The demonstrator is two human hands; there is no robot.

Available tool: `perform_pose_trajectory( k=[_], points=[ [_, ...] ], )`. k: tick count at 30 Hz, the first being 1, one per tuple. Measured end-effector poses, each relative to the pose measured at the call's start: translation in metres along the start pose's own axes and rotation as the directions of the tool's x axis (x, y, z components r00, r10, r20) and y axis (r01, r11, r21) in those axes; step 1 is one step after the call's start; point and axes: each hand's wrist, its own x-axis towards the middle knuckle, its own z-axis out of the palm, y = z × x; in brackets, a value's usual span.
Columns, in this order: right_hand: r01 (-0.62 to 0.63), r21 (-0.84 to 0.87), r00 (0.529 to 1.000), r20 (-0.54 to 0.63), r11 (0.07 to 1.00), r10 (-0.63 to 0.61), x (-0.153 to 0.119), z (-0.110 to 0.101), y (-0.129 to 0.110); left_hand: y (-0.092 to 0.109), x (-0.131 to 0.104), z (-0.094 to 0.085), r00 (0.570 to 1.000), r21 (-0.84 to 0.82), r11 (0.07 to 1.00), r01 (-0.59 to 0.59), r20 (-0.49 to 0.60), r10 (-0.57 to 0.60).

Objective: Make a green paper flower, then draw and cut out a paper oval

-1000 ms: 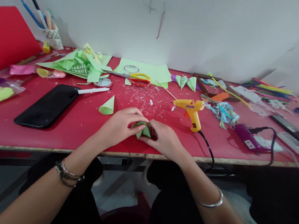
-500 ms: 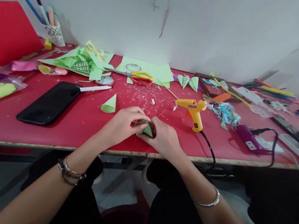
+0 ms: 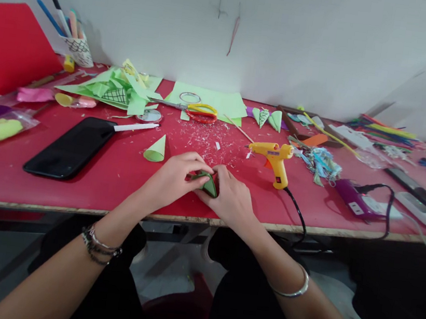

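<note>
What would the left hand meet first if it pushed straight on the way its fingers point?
Past the green paper that the left hand holds, probably the right hand, though depth is unclear.

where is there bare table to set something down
Mostly bare red tabletop shows between the phone, the cone and the left hand; a smaller patch lies between the glue gun cord and the purple box. The back is crowded, with the paper pile and scissors.
</note>
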Motion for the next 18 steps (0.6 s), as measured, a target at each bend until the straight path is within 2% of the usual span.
perform_pose_trajectory(
  k=[9, 18],
  points=[
    [-0.011, -0.043, 1.0, 0.021, 0.999, 0.012, 0.0001, 0.0009, -0.0023, -0.0032, -0.0001, -0.0002, 1.0, 0.014, 1.0, 0.0, 0.002, 0.0],
    [0.028, 0.081, 0.999, 0.027, 0.996, -0.03, -0.0003, -0.0027, 0.0012, -0.0048, -0.0017, -0.0005, 1.0, 0.094, 0.995, -0.028, 0.003, 0.028]
  ],
)
